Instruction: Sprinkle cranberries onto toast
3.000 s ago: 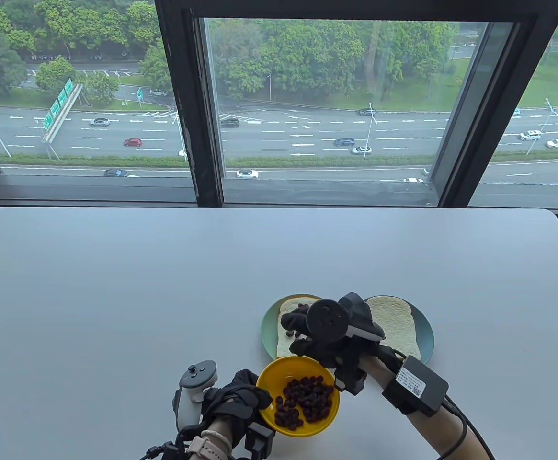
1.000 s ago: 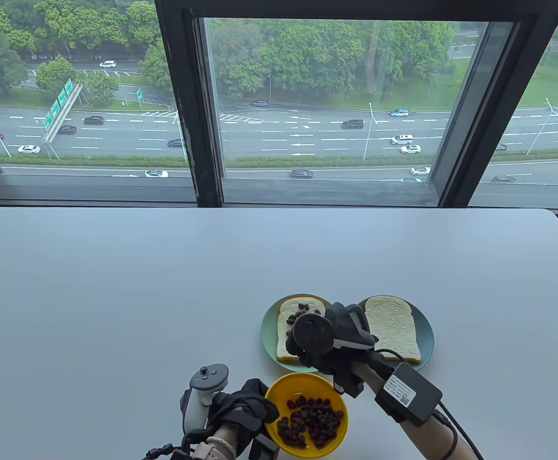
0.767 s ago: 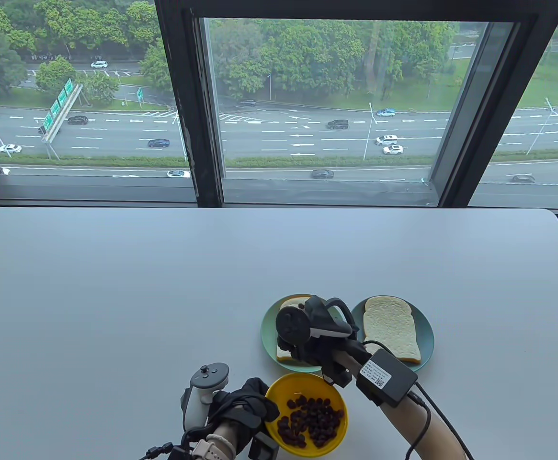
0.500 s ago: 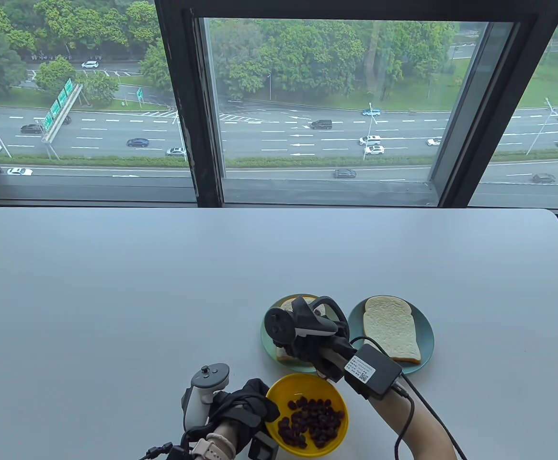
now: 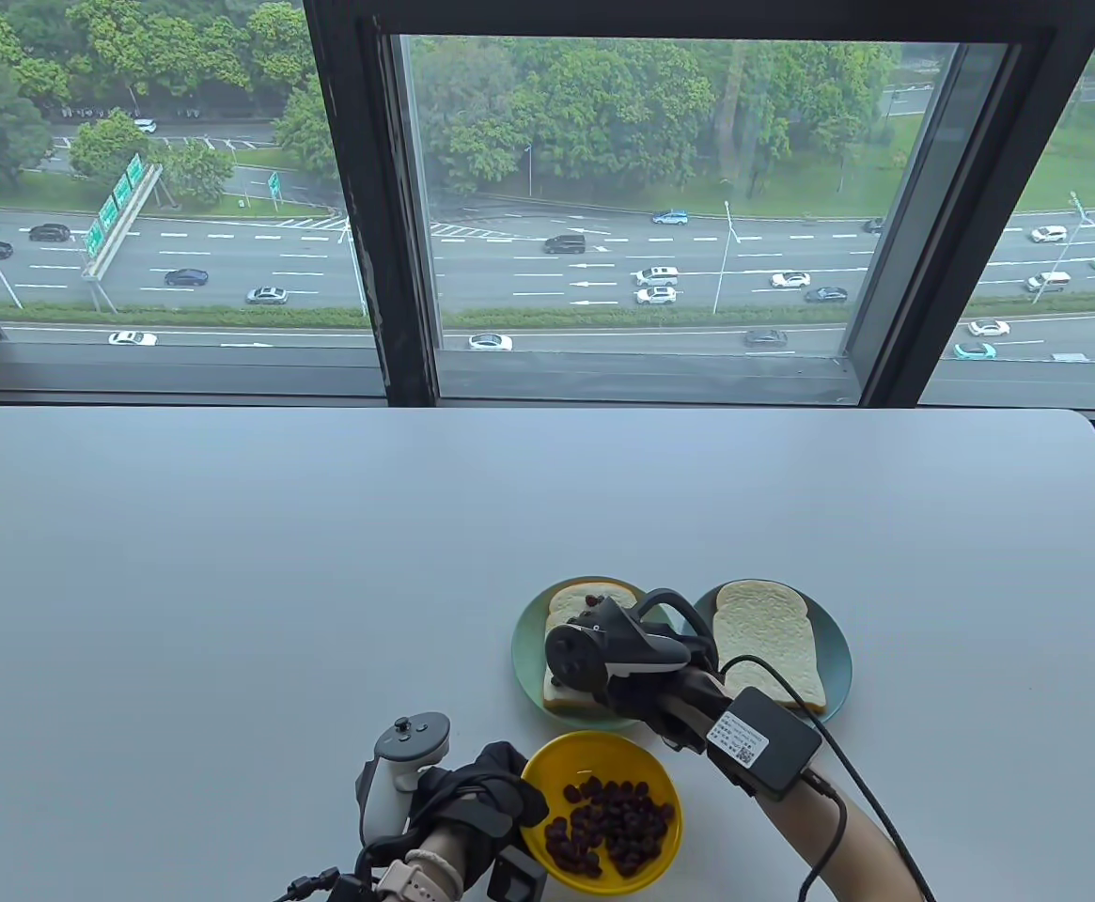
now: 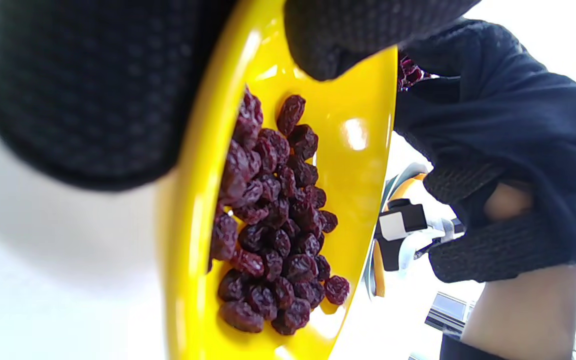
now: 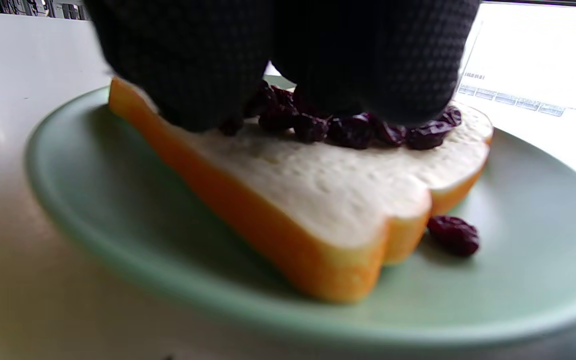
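Observation:
A yellow bowl (image 5: 547,780) of dried cranberries (image 5: 609,827) sits at the table's near edge. My left hand (image 5: 486,794) grips its left rim, with the thumb (image 6: 338,40) over the edge in the left wrist view. My right hand (image 5: 603,662) is low over the left toast (image 5: 566,601) on a green plate (image 5: 524,648). In the right wrist view its bunched fingertips (image 7: 208,95) press a cluster of cranberries (image 7: 348,131) onto the toast (image 7: 328,195). One cranberry (image 7: 453,235) lies on the plate (image 7: 518,280). A second, bare toast (image 5: 768,644) lies to the right.
The bare toast lies on its own green plate (image 5: 838,662), which touches the first plate. The white table (image 5: 321,564) stretches far to the left and back, up to a window wall. A cable (image 5: 848,761) runs from the box on my right forearm.
My right hand has moved from the bowl's far rim leftward and down onto the left toast. The left hand and the bowl have stayed still over the last second.

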Demonstrator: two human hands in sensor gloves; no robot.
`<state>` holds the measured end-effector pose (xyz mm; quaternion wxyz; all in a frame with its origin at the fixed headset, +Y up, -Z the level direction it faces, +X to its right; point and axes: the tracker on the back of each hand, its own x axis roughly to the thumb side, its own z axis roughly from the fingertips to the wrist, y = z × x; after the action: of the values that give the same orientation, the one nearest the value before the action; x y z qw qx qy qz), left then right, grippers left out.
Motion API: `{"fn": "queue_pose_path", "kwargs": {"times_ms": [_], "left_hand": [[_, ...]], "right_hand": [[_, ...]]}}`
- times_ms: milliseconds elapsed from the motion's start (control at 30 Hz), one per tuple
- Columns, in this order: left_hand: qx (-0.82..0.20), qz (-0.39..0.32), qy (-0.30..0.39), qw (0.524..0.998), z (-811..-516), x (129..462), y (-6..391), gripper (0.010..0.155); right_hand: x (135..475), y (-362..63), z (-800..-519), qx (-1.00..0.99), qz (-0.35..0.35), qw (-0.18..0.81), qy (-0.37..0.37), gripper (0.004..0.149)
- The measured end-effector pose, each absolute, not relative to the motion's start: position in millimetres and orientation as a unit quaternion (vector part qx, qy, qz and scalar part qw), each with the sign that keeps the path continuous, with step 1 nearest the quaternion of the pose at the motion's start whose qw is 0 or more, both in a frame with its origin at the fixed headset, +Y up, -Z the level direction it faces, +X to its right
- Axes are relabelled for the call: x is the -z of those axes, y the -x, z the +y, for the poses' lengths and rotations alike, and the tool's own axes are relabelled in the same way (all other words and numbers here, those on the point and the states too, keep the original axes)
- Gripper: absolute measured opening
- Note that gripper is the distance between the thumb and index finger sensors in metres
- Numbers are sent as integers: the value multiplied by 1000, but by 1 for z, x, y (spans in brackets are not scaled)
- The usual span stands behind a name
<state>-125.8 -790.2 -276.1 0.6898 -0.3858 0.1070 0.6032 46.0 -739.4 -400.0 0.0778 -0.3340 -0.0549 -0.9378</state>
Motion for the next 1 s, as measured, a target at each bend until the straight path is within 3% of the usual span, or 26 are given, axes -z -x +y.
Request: {"fn": "queue_pose_path", "kwargs": {"times_ms": [333, 600, 800, 1000], "left_hand": [[-612, 110, 375, 688, -790, 277, 126, 50], [-624, 115, 357, 685, -789, 276, 128, 50], [-646, 112, 338, 675, -785, 276, 130, 50], [-637, 106, 333, 687, -781, 273, 125, 50]], "right_hand": [[371, -76, -711, 936, -49, -19, 347, 62], [325, -81, -692, 896, -117, -104, 415, 65], [301, -79, -707, 875, -187, -41, 444, 77], [291, -72, -722, 875, -175, 3, 451, 80]]}}
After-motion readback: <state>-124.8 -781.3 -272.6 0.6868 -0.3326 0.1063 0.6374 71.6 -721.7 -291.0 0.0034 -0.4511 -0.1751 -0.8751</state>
